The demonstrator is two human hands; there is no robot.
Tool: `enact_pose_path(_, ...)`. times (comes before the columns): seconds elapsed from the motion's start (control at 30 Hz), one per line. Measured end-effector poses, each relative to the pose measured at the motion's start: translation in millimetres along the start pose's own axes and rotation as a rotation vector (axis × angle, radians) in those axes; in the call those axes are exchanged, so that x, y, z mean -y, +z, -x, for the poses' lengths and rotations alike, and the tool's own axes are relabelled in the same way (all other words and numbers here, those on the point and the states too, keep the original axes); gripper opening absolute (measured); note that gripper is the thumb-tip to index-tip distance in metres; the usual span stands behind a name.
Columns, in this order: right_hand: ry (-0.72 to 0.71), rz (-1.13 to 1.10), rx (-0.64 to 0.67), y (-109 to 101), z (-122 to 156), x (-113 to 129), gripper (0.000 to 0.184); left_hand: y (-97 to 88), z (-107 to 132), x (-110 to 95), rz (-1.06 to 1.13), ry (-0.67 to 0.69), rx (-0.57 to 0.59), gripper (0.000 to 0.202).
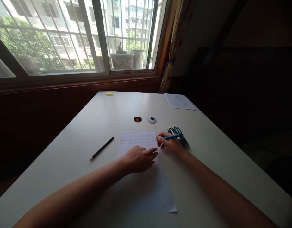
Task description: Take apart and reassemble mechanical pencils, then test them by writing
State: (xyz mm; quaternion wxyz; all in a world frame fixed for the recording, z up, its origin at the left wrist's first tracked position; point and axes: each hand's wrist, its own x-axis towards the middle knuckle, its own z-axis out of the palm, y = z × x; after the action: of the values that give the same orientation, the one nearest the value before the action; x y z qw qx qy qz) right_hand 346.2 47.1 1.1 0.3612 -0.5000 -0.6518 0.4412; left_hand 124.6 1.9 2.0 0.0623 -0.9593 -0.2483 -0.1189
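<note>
A white sheet of paper [146, 196] lies lengthwise before me, its top part covered with lines of handwriting. My left hand [141, 159] rests on the sheet below the writing, palm down, with fingers stretched out to the right. At the right end of the written lines, my right hand [169, 142] grips a blue pen [173, 136]. The pen slants, its tip toward the paper and its rear end pointing right. Whether the tip touches the paper is hard to make out.
Several pens [177, 131] lie bunched just beyond my right hand. A black pen [102, 148] lies left of the sheet. Farther back are two round table holes [137, 119], a yellow sticky note [109, 93] and written papers [179, 101]. A barred window stands behind the white table [72, 142].
</note>
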Motion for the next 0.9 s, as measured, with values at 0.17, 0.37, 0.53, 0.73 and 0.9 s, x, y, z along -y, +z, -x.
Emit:
enact_pose_path(0.17, -0.010, 0.107, 0.019, 3, -7, -16, 0.034, 2.1, 0, 2, -0.020, -0.007, 0.092, 0.045)
enact_pose_path(0.37, -0.037, 0.235, -0.026, 7, -13, -26, 0.037, 4.3, -1, 4, -0.004, -0.020, 0.115, 0.047)
enact_pose_path(0.53, -0.035, 0.213, -0.029, 8, -13, -26, 0.036, 4.6, -1, 4, 0.004, -0.024, 0.125, 0.048)
enact_pose_path(0.73, -0.034, 0.190, -0.032, 9, -11, -20, 0.036, 4.4, -1, 5, -0.005, -0.017, 0.126, 0.048)
enact_pose_path(0.9, -0.016, 0.221, -0.039, 10, -10, -16, 0.037, 3.6, -2, 4, -0.022, -0.026, 0.128, 0.047)
